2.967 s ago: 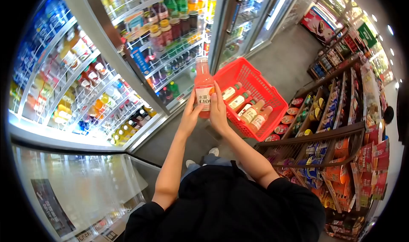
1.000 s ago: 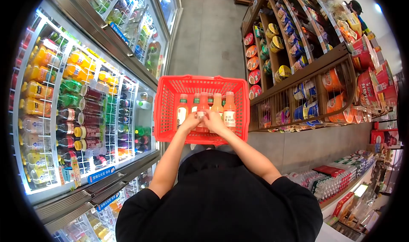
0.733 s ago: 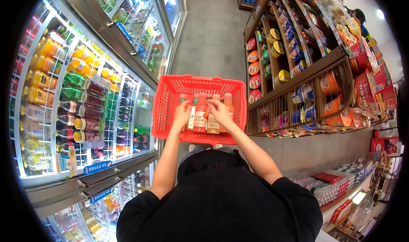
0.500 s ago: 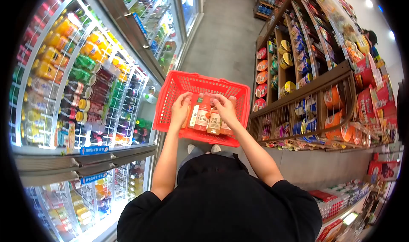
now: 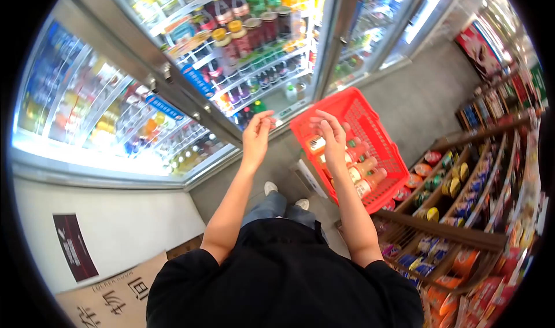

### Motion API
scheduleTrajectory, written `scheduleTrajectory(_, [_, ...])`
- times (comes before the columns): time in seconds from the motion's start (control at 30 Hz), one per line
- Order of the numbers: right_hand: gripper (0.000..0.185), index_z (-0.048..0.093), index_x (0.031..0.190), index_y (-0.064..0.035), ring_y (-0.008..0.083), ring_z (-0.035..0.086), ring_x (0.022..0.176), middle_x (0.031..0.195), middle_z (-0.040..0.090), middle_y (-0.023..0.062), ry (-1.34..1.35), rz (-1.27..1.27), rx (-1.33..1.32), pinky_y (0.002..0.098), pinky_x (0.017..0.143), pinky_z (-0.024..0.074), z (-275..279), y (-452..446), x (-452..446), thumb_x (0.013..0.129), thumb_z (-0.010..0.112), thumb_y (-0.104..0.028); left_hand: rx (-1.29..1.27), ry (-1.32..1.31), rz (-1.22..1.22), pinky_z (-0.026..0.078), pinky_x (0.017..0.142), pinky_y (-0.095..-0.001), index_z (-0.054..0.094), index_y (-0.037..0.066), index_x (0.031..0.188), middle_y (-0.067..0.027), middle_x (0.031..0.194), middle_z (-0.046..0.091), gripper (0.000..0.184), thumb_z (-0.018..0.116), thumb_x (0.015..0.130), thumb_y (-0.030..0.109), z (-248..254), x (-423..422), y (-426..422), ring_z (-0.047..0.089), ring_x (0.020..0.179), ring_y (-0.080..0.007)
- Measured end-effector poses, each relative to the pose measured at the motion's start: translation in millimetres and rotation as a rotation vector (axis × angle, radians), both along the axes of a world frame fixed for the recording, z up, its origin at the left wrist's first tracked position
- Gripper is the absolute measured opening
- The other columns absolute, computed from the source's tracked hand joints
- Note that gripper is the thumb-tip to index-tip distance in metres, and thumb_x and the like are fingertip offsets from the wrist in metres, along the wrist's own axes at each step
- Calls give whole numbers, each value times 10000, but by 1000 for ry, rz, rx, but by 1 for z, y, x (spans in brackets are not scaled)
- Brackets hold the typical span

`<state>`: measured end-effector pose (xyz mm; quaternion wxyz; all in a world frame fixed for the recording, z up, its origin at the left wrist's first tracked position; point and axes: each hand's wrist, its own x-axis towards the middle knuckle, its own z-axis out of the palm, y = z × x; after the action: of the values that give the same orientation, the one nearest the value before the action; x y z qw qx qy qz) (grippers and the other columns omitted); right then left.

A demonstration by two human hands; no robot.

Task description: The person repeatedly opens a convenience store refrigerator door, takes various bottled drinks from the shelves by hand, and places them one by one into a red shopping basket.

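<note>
My left hand (image 5: 258, 140) is raised in front of the drinks cooler, left of the basket, fingers loosely bent and nothing in it. Over the near left side of the red shopping basket (image 5: 395, 172), my right hand (image 5: 332, 140) is lifted with its fingers apart and also empty. Several drink bottles with pinkish and orange contents lie in the basket, among them a bottle with a pale label (image 5: 370, 182). My right hand and forearm cover part of these bottles. Whether that hand touches the basket rim, I cannot tell.
Glass-doored drinks coolers (image 5: 254, 45) line the left and front. A brown shelf rack (image 5: 457, 227) with packaged food stands to the right. A cardboard box (image 5: 121, 290) is at the lower left, by a white panel (image 5: 115, 224). Grey floor (image 5: 413, 91) runs beyond the basket.
My view has turned left, so the basket now appears further right. Both hands have come away from the bottles; the left one is outside the basket.
</note>
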<state>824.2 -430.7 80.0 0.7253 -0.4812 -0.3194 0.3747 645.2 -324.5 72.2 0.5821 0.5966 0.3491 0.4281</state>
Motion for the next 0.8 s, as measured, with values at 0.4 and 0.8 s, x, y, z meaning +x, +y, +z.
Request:
scheduleTrajectory(0.4, [353,583,1250,-16,143,625,980,1074,673,97,-143,393,109,277,835,486,59,148,-132,1021,463,-257,233,18,838,426,892,-323,537,19,1245,-68,1086,580,360,576,975,254,50,-179,124,543,975,-162])
scheduleTrajectory(0.8, [330,597,1234,-30,131,614,956,1060,681,83,-69,539,75,258,817,460,68,221,-221,1024,457,-242,-96,-97,447,468,821,-305,670,-5,896,-106,855,676,653,399,985,583,63,-209,214,641,818,-191])
